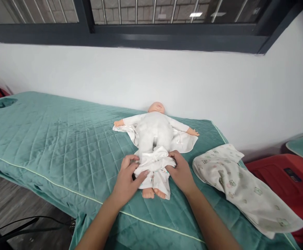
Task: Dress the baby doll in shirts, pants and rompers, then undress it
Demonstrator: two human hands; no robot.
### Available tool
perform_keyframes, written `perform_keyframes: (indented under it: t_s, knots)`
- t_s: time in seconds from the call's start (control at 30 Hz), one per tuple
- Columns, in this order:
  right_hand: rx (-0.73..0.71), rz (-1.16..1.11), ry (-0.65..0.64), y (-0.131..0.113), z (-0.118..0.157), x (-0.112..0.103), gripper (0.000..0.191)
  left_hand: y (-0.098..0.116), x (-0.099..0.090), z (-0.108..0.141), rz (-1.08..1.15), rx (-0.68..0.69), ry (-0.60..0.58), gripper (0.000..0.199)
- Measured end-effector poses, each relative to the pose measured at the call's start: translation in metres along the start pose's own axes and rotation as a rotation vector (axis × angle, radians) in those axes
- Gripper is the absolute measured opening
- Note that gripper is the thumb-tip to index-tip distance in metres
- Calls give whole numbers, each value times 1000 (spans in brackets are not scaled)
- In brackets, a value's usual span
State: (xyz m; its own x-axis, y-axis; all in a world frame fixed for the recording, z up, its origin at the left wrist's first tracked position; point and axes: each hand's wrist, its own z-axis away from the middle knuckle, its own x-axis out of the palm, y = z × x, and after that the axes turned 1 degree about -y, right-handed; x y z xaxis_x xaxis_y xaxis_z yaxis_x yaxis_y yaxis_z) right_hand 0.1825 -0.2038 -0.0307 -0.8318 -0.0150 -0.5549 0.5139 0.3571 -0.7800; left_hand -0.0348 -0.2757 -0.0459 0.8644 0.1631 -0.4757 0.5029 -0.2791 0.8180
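Note:
A baby doll (155,126) with a white cloth body lies on its back, head toward the wall and feet toward me. White patterned baby pants (154,161) are bunched around its lower legs, and its bare feet (148,193) stick out below. My left hand (128,177) pinches the pants' waistband from the left side. On the right side, my right hand (179,170) grips the same waistband between thumb and fingers. Beneath the doll's back and arms an opened white patterned top (184,140) is spread out.
A green quilted cover (63,139) drapes the bed under the doll. To the right lies a folded patterned baby cloth (242,184), hanging over the bed's edge beside a red chair (284,173). Behind are a white wall and a barred window. Black cables (29,220) show at lower left.

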Motion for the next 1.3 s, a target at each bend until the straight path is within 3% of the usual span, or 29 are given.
perform_keyframes:
  t_s: [0.13,0.33,0.4,0.5,0.53,0.6,0.7,0.77,0.83,0.97,1.07,1.3]
  knots:
    - [-15,-59,-42,-7,7,-2,21,-5,1,0,25,-20,-16,23]
    - [24,4,-185,-24,43,-7,19,-10,1,-5,90,-15,42,23]
    - [22,1,-240,-32,54,-11,31,-8,-1,-5,100,-27,15,20]
    - [-13,56,-335,-46,63,-16,70,-4,-8,-2,98,-39,-45,22]
    - [-22,95,-352,-50,64,-18,76,-3,-11,0,94,-41,-71,24]
    - [-31,161,-356,-56,64,-19,68,1,-17,4,85,-39,-133,28]
    - [-45,178,-359,-61,61,-20,47,3,-24,15,59,9,-266,56]
    - [-51,162,-379,-62,59,-21,45,1,-25,22,30,68,-314,89]
    - [-54,168,-388,-62,58,-21,46,-2,-23,28,-10,125,-295,104]
    - [-89,250,-369,-63,63,-20,39,0,-19,34,-100,186,-187,72]
    - [-120,283,-345,-66,68,-21,35,10,-23,34,-141,174,-176,50]
    - [-120,415,-288,-64,68,-26,21,26,-24,19,-250,235,-165,27]
